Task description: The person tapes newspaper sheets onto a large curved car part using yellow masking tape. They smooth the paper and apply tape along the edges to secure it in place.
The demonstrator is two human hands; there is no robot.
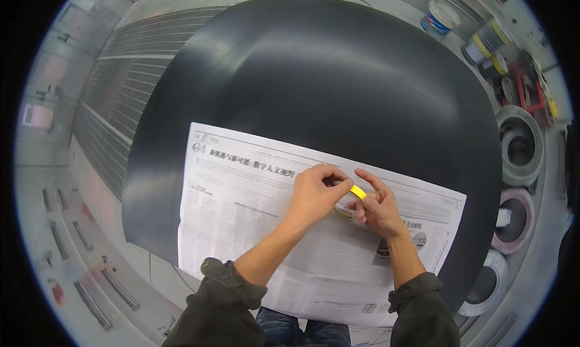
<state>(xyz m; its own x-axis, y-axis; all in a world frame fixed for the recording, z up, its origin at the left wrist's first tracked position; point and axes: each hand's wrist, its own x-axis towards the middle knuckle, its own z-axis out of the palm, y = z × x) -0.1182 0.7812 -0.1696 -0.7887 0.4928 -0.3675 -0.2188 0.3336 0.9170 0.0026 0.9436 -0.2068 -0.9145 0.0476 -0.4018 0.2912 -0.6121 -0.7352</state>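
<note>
Between my hands is a narrow roll of yellow adhesive tape [358, 192], held above a printed newspaper sheet [235, 229]. My left hand [319, 190] pinches the tape's upper edge between thumb and fingertips. The roll hangs on the fingers of my right hand [380, 208], whose thumb presses on its yellow rim; the index finger points up and away. Part of the roll is hidden behind my fingers. Under the newspaper lies a large, smooth, dark curved panel [326, 84], its surface glossy. The sheet covers the panel's near part, slightly slanted.
Along the right stand a white-and-blue bucket [440, 18], several cans [485, 41] and a red rack [530, 88]. Several large rings [521, 143] lie below them. A floor grating [122, 93] runs along the left. My legs in jeans [303, 331] are close to the newspaper's near edge.
</note>
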